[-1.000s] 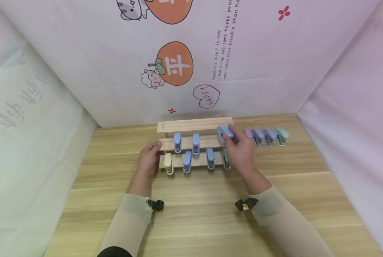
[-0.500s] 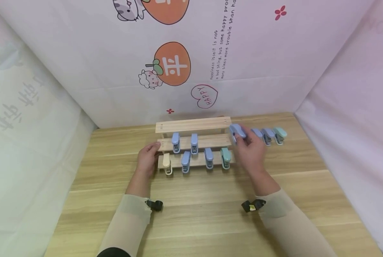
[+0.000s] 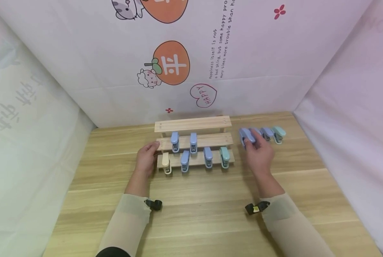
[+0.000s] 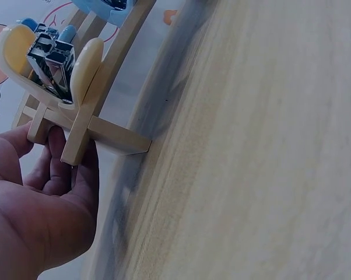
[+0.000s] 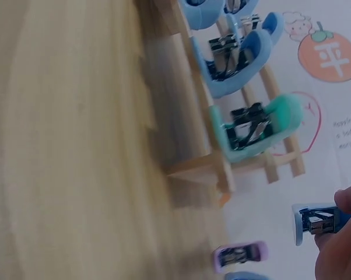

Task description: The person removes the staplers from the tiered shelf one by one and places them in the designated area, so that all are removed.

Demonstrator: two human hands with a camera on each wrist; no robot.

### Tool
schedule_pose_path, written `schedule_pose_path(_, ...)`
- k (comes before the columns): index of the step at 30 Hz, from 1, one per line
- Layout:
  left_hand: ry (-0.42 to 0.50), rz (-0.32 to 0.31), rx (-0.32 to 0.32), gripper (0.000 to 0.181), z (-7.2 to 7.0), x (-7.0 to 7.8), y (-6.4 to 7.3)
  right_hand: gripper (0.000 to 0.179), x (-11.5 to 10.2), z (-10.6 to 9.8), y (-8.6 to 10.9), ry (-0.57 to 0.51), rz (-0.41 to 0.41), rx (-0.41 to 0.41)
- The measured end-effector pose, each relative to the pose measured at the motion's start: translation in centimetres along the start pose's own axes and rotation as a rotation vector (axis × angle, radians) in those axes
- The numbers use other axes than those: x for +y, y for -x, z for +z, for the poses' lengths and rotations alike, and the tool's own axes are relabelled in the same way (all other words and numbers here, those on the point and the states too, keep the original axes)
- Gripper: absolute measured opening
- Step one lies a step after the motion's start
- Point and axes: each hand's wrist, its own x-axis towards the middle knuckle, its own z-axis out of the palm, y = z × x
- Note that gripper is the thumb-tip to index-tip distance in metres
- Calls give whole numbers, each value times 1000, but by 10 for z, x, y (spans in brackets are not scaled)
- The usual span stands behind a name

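Observation:
My right hand (image 3: pixel 259 153) pinches a blue mini stapler (image 3: pixel 246 137) between thumb and fingers, to the right of the three-tier wooden rack (image 3: pixel 192 124). In the right wrist view this stapler (image 5: pixel 316 221) points its metal end away from the fingers. My left hand (image 3: pixel 145 159) grips the rack's left end, its thumb and fingers around the wooden rails in the left wrist view. Along the bottom tier stand a cream stapler (image 3: pixel 167 163), two blue ones and a mint-green stapler (image 3: pixel 224 157). Two blue staplers (image 3: pixel 174 142) stand on the middle tier.
Right of the rack, a row on the wooden table (image 3: pixel 191 214) includes a periwinkle stapler (image 3: pixel 267 134) and a mint stapler (image 3: pixel 278 134). A purple stapler (image 5: pixel 241 255) shows in the right wrist view. White printed cloth (image 3: pixel 249 53) rises behind the table and at both sides.
My right hand has moved right with the blue stapler, from the middle tier's right end to beside the loose row. The left hand keeps its grip on the rack.

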Motion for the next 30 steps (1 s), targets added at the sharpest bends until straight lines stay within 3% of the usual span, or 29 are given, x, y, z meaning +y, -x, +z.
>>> schedule_pose_path(15, 12, 2, -3, 51, 1, 1, 1, 43, 32, -3, 13, 32, 244, -78)
schedule_pose_path(30, 1, -3, -5, 50, 2, 5, 4, 47, 51, -3, 19, 79, 301, -138)
